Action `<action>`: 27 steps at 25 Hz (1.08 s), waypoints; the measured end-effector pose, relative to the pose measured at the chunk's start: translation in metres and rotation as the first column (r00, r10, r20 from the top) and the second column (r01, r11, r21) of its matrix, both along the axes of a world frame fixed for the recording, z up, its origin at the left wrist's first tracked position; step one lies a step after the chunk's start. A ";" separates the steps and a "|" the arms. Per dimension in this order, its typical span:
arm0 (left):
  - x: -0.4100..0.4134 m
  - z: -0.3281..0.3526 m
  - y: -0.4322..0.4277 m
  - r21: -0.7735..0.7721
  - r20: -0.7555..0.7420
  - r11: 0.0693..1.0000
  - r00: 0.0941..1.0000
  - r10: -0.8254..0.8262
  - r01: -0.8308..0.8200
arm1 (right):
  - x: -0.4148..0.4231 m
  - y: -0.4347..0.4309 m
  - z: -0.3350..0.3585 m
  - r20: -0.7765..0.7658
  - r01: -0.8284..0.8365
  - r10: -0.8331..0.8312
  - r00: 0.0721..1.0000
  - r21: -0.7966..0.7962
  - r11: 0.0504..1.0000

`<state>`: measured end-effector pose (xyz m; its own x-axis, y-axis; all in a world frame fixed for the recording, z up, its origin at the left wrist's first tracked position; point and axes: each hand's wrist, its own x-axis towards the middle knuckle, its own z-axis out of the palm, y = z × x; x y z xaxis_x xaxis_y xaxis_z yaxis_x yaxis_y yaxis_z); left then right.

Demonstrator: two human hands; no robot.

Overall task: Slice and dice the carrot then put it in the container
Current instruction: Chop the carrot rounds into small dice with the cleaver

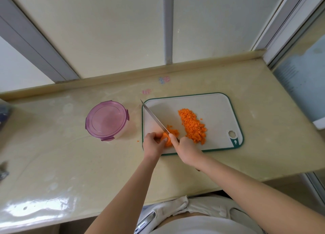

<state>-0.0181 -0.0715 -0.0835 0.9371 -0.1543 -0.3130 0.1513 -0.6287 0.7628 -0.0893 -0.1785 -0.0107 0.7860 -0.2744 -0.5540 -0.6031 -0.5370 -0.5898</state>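
in the head view, a white cutting board (211, 103) with a green rim is seen lying on a pale yellow counter (70, 163), a little to the 3 o'clock side of the picture's middle. an uncut carrot piece (167, 140) is held down near the board's 7 o'clock corner by the left hand (152, 143), whose fingers are curled over it from the 9 o'clock side. a knife (154, 118) is gripped by the right hand (186, 148). its fingers are wrapped closed round the handle, which is hidden by them, and one finger is stretched forward toward the blade. the blade is set against the carrot piece, and its tip is seen over the board's 10 o'clock corner. a small heap of dice (173, 131) is seen at 1 o'clock of the carrot piece, just beside the blade. a larger diced pile (192, 126) is spread over the board's middle, at 3 o'clock of the small heap. one stray orange bit (137, 141) is found on the counter, just off the board at 9 o'clock. the container (107, 120), round and closed by a purple clip lid, is stood on the counter at 9 o'clock of the board, apart from it
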 end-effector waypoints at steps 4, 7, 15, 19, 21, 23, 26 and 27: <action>0.001 0.000 0.000 0.011 -0.001 1.000 1.000 -0.015 0.015 | 0.006 -0.006 -0.010 -0.045 0.040 -0.041 0.998 -0.013 0.999; 0.000 0.003 0.000 0.005 0.005 1.000 1.000 -0.014 0.014 | 0.007 -0.014 -0.015 -0.012 0.070 -0.069 0.998 0.068 0.995; -0.003 0.005 0.000 -0.060 0.006 0.998 1.000 0.018 -0.018 | -0.005 -0.023 0.007 0.079 0.143 -0.160 0.984 0.190 0.971; -0.004 0.008 0.000 -0.094 -0.011 0.995 0.999 0.038 -0.038 | -0.017 -0.022 0.014 -0.001 0.160 -0.164 0.986 0.233 0.959; -0.004 0.008 0.000 -0.081 -0.011 0.996 0.999 0.033 -0.034 | -0.022 -0.021 0.014 -0.022 0.148 -0.147 0.989 0.238 0.960; -0.004 0.007 0.000 -0.061 -0.004 0.998 1.000 0.025 -0.026 | -0.026 -0.019 0.013 -0.034 0.138 -0.134 0.990 0.238 0.961; -0.004 0.006 0.000 -0.058 -0.008 0.998 1.000 0.025 -0.025 | -0.029 -0.017 0.011 -0.036 0.127 -0.122 0.992 0.216 0.968; -0.004 0.006 0.000 -0.053 -0.006 0.998 1.000 0.023 -0.023 | -0.029 -0.016 0.009 -0.034 0.121 -0.117 0.993 0.200 0.972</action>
<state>-0.0217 -0.0713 -0.0771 0.9391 -0.1491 -0.3097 0.1693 -0.5834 0.7943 -0.1186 -0.1949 -0.0015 0.7413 -0.2461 -0.6244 -0.6697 -0.3321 -0.6642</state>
